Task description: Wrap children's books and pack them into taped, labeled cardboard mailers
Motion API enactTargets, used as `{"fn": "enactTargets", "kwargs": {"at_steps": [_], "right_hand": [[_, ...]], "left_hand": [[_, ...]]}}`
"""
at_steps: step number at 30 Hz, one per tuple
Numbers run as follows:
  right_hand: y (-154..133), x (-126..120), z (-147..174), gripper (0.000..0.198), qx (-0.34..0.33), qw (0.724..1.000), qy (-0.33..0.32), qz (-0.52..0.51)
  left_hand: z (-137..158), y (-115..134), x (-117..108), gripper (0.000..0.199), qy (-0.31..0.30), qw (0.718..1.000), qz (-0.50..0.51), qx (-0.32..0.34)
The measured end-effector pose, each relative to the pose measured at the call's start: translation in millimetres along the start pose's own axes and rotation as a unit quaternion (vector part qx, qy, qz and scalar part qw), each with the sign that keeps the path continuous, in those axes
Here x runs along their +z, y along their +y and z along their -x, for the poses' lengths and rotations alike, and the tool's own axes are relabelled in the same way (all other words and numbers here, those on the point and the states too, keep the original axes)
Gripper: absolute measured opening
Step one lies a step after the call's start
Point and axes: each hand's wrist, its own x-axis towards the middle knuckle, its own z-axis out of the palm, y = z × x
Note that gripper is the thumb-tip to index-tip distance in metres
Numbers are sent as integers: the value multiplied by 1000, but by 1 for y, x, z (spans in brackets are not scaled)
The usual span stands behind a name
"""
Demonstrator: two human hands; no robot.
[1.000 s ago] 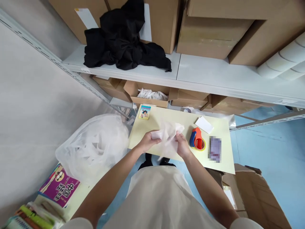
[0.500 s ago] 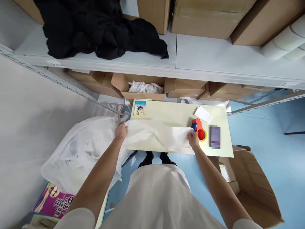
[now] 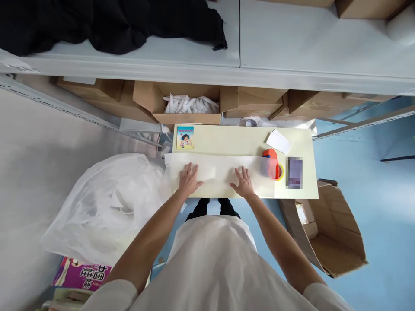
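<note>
A long, thin white translucent sheet point(image 3: 215, 166) lies stretched across the pale yellow table point(image 3: 227, 137). My left hand point(image 3: 189, 179) rests flat on its left part with the fingers spread. On the middle-right part lies my right hand point(image 3: 243, 182), also open, thumb pointing inward. The sheet's right end covers part of a red and blue tape dispenser point(image 3: 270, 154), whose colour shows through. Beside the dispenser's lower end sits a yellow-rimmed tape roll point(image 3: 281, 172). Past the sheet's far edge is a small colourful booklet point(image 3: 185, 138).
A white box or pad point(image 3: 278, 141) and a blurred purple item point(image 3: 294, 173) lie at the table's right. A large bag of white material point(image 3: 106, 207) stands left. An open carton point(image 3: 337, 229) is on the floor right. Behind, shelves hold a carton of white rolled pieces point(image 3: 191, 104).
Both hands have let go of the sheet's ends and moved inward onto it, now flat. The sheet has gone from crumpled and lifted to smooth on the table. The view has tilted down.
</note>
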Motion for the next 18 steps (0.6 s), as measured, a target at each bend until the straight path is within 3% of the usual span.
{"fn": "enactTargets", "kwargs": {"at_steps": [4, 8, 10, 14, 18], "right_hand": [[-1, 24, -4, 68, -36, 998, -52, -2], [3, 40, -3, 51, -55, 997, 49, -30], [6, 41, -4, 46, -40, 994, 100, -33], [3, 30, -12, 37, -4, 991, 131, -2], [-28, 10, -42, 37, -29, 988, 147, -44]], "left_hand": [[6, -35, 6, 90, -62, 996, -39, -43], [14, -56, 3, 92, -95, 989, -60, -101], [17, -57, 2, 92, -101, 985, -65, -126], [19, -50, -4, 94, -90, 985, -61, -133], [7, -39, -17, 87, -33, 993, 0, -110]]}}
